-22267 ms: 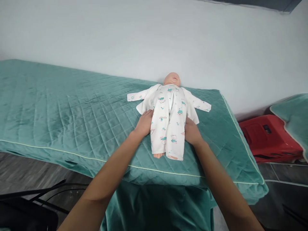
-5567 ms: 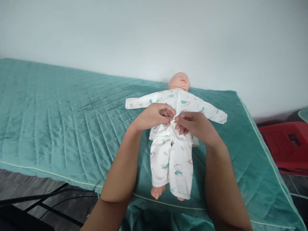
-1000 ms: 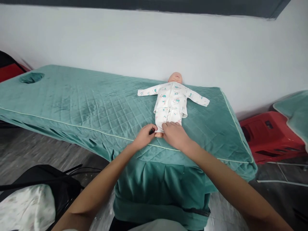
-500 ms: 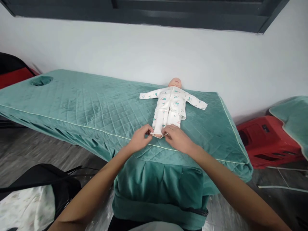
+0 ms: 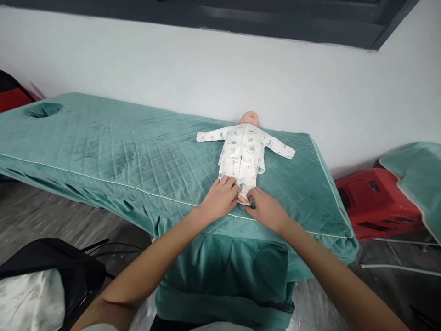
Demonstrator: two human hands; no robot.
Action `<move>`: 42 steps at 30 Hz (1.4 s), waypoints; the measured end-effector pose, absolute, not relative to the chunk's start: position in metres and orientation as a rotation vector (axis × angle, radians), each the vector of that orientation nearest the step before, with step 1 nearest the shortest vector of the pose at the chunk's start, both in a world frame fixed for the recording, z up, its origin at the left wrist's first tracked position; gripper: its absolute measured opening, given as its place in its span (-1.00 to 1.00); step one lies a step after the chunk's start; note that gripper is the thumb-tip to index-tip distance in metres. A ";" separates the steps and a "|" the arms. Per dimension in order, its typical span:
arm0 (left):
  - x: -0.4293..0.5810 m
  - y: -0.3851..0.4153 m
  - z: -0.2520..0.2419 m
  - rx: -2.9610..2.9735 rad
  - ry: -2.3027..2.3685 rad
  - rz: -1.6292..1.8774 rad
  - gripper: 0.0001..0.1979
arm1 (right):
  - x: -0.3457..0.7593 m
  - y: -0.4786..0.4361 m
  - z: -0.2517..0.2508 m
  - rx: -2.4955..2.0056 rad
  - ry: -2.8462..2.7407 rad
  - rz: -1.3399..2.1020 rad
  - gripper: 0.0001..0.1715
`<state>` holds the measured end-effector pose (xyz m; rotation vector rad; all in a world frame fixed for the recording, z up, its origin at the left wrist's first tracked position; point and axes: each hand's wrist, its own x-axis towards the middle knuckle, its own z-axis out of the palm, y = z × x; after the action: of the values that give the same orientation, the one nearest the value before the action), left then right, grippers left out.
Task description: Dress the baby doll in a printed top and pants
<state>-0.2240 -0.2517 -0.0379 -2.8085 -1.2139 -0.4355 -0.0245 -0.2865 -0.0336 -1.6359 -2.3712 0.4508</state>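
Note:
A baby doll (image 5: 249,118) lies on its back across the green quilted bed cover, head toward the wall and arms spread. It wears a white printed jacket (image 5: 243,146) and matching baby pants (image 5: 246,178). My left hand (image 5: 221,198) has its fingers curled at the left side of the pant cuff on the right of the picture, covering the other leg's end. At the cuff's right side, my right hand (image 5: 268,209) pinches the fabric between thumb and fingers. A bit of the doll's foot shows inside the cuff opening.
The bed (image 5: 131,142) runs along a white wall (image 5: 144,69) and has a face hole (image 5: 44,109) at the left. A red plastic chair (image 5: 382,202) stands to the right, partly under green cloth. At lower left, white printed fabric (image 5: 32,299) rests on a black chair (image 5: 79,262).
Both hands have moved right, from the doll's left-hand pant cuff in the picture to the right-hand one. The view has shifted slightly.

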 end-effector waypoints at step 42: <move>-0.318 0.014 -0.096 -2.259 -2.127 -0.754 -0.39 | 0.068 -0.123 -0.055 -1.607 -1.644 0.138 -0.68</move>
<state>-0.3178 0.0135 -0.0962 -2.2589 -2.1269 -0.7540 0.0683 -0.1231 -0.0552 -1.6068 -1.6435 0.1378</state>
